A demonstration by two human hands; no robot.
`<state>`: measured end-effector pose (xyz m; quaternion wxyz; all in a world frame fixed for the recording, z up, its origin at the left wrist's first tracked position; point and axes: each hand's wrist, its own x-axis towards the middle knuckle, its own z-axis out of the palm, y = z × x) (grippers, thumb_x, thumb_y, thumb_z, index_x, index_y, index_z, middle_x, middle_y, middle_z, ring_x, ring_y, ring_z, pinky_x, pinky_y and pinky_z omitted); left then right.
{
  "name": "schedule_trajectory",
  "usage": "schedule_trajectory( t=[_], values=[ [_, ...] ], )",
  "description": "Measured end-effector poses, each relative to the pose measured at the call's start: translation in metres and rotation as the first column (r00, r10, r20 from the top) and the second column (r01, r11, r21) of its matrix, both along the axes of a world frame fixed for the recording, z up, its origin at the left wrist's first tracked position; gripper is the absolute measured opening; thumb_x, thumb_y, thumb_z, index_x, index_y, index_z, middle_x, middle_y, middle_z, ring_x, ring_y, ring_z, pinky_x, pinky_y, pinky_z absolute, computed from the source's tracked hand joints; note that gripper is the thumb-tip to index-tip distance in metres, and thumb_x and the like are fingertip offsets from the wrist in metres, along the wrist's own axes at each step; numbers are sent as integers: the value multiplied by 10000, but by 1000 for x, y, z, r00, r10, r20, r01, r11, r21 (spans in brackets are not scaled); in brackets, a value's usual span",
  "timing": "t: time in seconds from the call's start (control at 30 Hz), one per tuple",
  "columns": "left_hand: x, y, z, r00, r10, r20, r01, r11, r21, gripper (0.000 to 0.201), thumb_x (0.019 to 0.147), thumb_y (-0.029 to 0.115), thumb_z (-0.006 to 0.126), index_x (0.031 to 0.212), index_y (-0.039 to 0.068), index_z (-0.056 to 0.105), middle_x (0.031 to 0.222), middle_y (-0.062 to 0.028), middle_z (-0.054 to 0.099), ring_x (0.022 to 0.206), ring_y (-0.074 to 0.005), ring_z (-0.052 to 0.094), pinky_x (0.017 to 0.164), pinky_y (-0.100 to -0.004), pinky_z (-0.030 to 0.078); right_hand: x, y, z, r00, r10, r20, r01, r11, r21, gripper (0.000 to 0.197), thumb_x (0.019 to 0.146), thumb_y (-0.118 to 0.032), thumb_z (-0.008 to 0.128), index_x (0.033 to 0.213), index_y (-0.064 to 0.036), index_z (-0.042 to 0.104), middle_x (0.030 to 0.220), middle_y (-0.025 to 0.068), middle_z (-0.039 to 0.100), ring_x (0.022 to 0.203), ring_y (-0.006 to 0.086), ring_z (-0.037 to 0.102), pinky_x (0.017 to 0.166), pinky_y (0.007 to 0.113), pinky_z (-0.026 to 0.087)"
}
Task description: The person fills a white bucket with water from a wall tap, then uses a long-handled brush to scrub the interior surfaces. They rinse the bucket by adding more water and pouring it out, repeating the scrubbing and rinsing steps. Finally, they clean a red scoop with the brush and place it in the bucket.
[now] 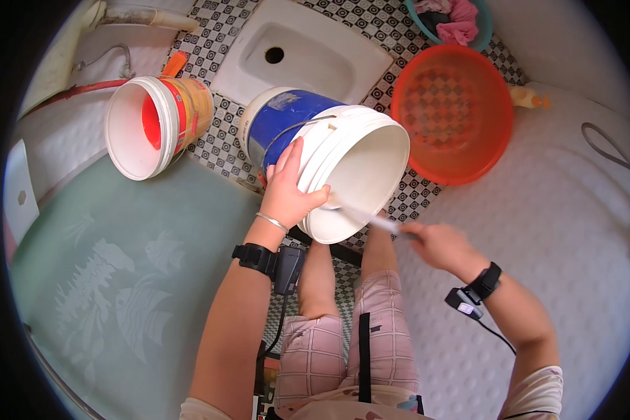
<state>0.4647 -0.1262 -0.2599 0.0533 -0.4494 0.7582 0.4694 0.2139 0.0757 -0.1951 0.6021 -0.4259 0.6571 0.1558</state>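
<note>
A white and blue plastic bucket [287,122] lies tilted in front of me, its open mouth facing toward me and to the right. My left hand [289,185] grips its near rim, thumb over the edge and fingers along the outer wall. In my right hand [437,245] is a slim, pale long-handled tool [371,217], smeared by motion and brush-like in outline. Its far end reaches into the bucket's mouth near my left thumb; the shape of that end is too blurred to make out. The bucket's wire handle [294,129] rests against its side.
Behind the bucket is a white squat toilet [238,70] set in a patterned tile floor. At left lies a yellow and red bucket [192,112]. An orange-red basin [500,133] stands at right, with a teal basin [484,35] of clothes beyond. A frosted glass panel [154,231] spans the left.
</note>
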Motion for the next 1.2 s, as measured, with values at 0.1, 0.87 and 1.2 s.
schedule_trajectory(
  t=[0.1,0.87,1.2],
  values=[
    [-1,7,3,1000,9,26,-10,1000,24,1025,688,283,795,1532,-18,298,1510,-221,417,1378,-348,404,1152,-419,227,-14,7,21,958,138,-252,-137,990,22,356,958,-214,553,1308,-253,599,908,156,718,837,378,689,723,475,555],
    [-10,12,-11,996,90,12,-90,996,17,981,685,325,785,1511,17,356,1496,-220,436,1345,-361,443,1158,-441,254,13,16,4,937,176,-303,-205,977,-66,349,955,-166,483,1298,-159,551,869,122,721,828,328,709,681,472,556],
    [-15,6,-11,998,62,6,-62,998,-12,937,691,333,790,1492,33,407,1484,-198,466,1315,-348,461,1122,-398,310,-25,41,47,950,122,-287,-115,992,41,326,950,-199,537,1267,-221,610,863,147,710,772,367,694,650,493,540]
  ],
)
